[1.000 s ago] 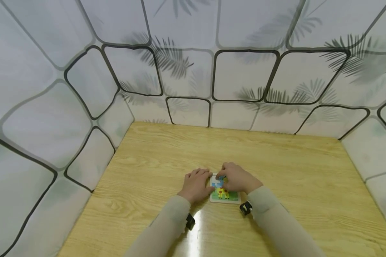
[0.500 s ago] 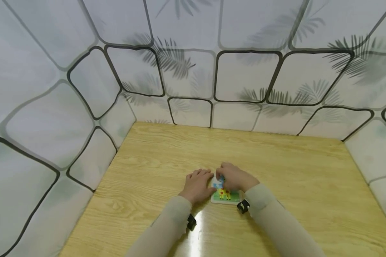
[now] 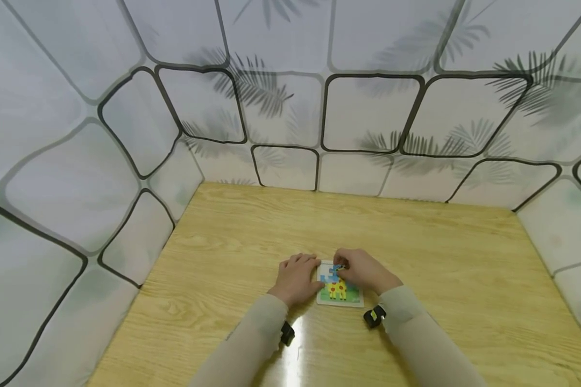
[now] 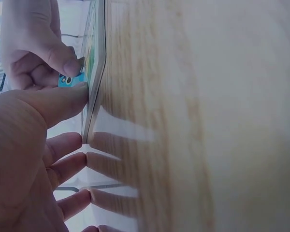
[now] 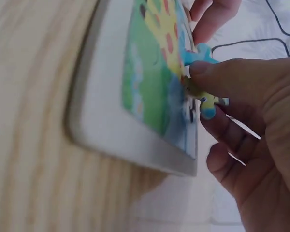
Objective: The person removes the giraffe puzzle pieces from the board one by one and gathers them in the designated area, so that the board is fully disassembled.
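A small jigsaw puzzle board (image 5: 99, 116) with a pale rim lies on the table, its picture a yellow, red-spotted giraffe on green grass. My right hand (image 3: 363, 270) pinches a puzzle piece (image 5: 207, 104) between thumb and fingers, over the upper part of the board. That piece is blue and yellowish, and eyes printed on blue show at the right fingertips in the left wrist view. Flat beside the board's left edge rests my left hand (image 3: 296, 279), fingers spread, with its thumb (image 4: 67, 101) on the board. Part of the picture is hidden under the right hand.
The wood-grained table (image 3: 232, 236) extends around the board on all sides. Pale fabric walls (image 3: 281, 118) printed with dark lines and leaves stand at its back and sides. Each wrist wears a small black camera (image 3: 374, 316).
My right hand first shifts slightly left, then back right and a little lower over the board, still pinching the puzzle piece. More of the picture's upper left now shows. My left hand stays put.
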`<state>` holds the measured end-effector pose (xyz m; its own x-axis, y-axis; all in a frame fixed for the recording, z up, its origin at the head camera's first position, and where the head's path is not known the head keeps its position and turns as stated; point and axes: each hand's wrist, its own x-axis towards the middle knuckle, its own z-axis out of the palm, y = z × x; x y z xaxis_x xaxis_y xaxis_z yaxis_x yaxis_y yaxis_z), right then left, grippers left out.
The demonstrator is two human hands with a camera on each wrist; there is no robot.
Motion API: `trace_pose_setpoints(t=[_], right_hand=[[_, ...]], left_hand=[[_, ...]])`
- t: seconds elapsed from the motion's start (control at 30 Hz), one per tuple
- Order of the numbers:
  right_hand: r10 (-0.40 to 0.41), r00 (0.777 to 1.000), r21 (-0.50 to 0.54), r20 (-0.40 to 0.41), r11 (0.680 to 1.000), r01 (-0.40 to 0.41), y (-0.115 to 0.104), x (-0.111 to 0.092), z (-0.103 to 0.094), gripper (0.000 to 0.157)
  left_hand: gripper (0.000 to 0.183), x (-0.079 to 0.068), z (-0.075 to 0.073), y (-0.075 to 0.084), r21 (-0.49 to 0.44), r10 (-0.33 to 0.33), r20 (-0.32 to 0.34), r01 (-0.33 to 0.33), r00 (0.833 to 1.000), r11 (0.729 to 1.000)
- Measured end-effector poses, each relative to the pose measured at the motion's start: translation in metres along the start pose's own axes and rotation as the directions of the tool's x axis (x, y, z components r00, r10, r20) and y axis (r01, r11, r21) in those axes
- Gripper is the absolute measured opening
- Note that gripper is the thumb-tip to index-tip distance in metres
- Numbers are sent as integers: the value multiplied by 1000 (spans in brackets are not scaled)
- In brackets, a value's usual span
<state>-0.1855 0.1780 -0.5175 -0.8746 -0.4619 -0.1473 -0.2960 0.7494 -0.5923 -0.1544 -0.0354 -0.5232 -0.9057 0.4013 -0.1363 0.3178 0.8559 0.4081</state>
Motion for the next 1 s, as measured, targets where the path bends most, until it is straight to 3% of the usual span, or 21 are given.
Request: trace_pose_setpoints(t=[0.13,0.3,0.43,0.6,0.8,1.0], right_hand=[[7,999,-7,-35,1000,-7,6,-4,1,13],[19,999,17,-35,1000,-19,12,-12,5,22],[65,997,89,-36,994,-61,14,-18,9,24],[121,989,197,-85,975,-102,15,-20,9,16],[170,981,271,-93,952,-139,19,-23,9,13],[138,983,287,-118,953,-99,22,-22,9,12]], left_hand=[[57,2,0,0,7,2,1,-2,1000,1000],[58,-1,1,0,-2,-2,14,2,1000,1000],[57,-5,2,0,-18,-8,28,9,1000,1000],[57,-3,1,0,-17,-7,-3,7,1000,1000],[58,-2,1,1,-9,-7,16,7,1000,1000],[57,1,0,3,-13,-7,12,7,1000,1000]])
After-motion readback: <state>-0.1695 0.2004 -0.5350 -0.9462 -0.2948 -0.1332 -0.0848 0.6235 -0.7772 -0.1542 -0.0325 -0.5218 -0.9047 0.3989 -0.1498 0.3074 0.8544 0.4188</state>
